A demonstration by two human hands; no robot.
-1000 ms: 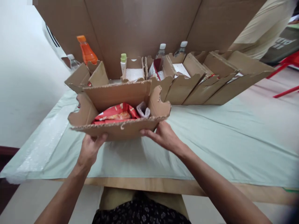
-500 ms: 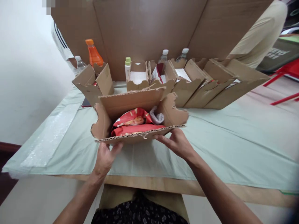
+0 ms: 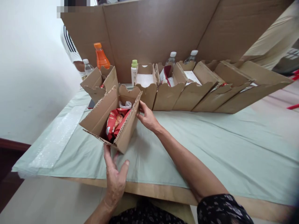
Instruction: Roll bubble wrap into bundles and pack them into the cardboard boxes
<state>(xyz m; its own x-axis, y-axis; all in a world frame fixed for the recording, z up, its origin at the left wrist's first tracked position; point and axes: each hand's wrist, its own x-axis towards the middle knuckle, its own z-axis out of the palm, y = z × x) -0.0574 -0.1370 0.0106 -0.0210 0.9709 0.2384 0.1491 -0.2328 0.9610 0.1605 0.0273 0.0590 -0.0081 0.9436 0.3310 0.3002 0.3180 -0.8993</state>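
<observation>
An open cardboard box (image 3: 128,137) sits at an angle over the cloth, its near corner toward me. Inside it are a red food packet (image 3: 114,124) with a picture on it and a crumpled clear plastic piece (image 3: 125,105). My right hand (image 3: 148,117) grips the box at its far right side, some fingertips hidden behind the cardboard. Below the near end is my left hand (image 3: 115,175), thumb spread away and fingers stretched up against the box's lower edge. Part of those fingers is hidden by the box.
A row of cardboard bins (image 3: 165,96) stands behind, with another bin (image 3: 99,82) to the left. An orange drink bottle (image 3: 102,59), a white bottle with green cap (image 3: 134,73) and clear bottles are near a tall cardboard panel (image 3: 158,31). Bubble wrap (image 3: 58,137) lies left on the green cloth (image 3: 187,149).
The box has turned from facing me squarely to an angle and shifted left. My right hand has moved to its far right side; my left hand has loosened and its thumb has come away.
</observation>
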